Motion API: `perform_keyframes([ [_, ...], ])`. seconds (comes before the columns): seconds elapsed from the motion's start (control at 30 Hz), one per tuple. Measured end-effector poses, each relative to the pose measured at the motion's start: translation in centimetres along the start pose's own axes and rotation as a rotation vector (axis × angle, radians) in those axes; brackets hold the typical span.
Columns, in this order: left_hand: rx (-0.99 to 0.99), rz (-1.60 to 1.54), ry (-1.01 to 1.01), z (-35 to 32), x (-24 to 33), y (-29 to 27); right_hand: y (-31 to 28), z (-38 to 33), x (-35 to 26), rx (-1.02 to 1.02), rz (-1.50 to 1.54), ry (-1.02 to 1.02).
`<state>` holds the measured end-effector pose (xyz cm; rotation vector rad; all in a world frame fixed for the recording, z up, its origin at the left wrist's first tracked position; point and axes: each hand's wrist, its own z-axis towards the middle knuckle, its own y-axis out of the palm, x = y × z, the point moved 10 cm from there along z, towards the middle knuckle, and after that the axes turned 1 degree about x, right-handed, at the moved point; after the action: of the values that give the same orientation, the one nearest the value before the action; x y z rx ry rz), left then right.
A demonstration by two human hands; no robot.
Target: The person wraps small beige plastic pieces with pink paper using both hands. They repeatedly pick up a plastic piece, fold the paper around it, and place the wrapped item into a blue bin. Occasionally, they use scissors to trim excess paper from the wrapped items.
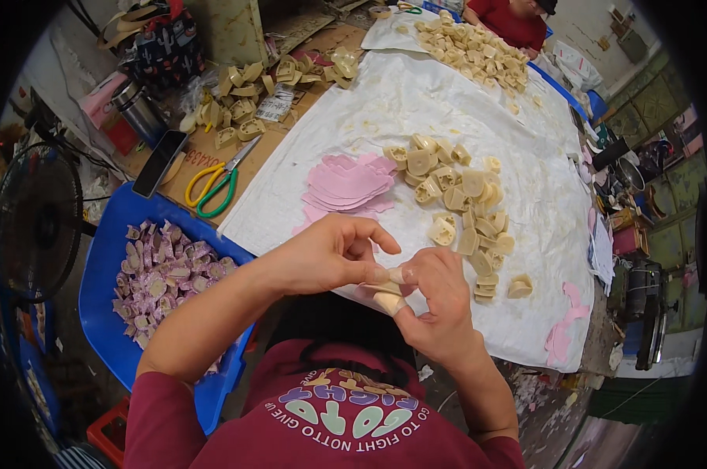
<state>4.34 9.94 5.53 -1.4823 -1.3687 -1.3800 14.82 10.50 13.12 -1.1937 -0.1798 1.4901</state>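
Close to my body, over the near edge of the white cloth [283, 184], both hands meet at one small beige molded piece [389, 300], which looks like a shoe heel. My left hand [341, 254] pinches its upper end between thumb and finger. My right hand [438, 301] grips its right side, fingers bent around it. The hands cover much of the piece. Just beyond my left hand lies a stack of thin pink cut sheets [349, 186]. Past my right hand spreads a loose pile of similar beige pieces [474, 187], with one lone piece [520, 286] nearer.
A blue basket [95, 293] at left holds several pink-covered pieces [162, 273]. Scissors [224, 176] with yellow and green handles, a phone [159, 162] and a steel flask [138, 109] lie or stand beyond it. Pink scraps [566, 324] lie at right. Another person [510, 23] sits at the far end.
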Motion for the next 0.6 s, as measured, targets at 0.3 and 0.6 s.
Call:
perform_keyframes([
  [0.3,0.131,-0.208,0.161,-0.9,-0.4,-0.1,1.5,-2.7,6.1,0.121,0.648,0.516],
  [0.6,0.13,-0.232,0.294,-1.7,0.8,0.0,1.7,-2.6,5.4,0.168,0.69,0.51],
])
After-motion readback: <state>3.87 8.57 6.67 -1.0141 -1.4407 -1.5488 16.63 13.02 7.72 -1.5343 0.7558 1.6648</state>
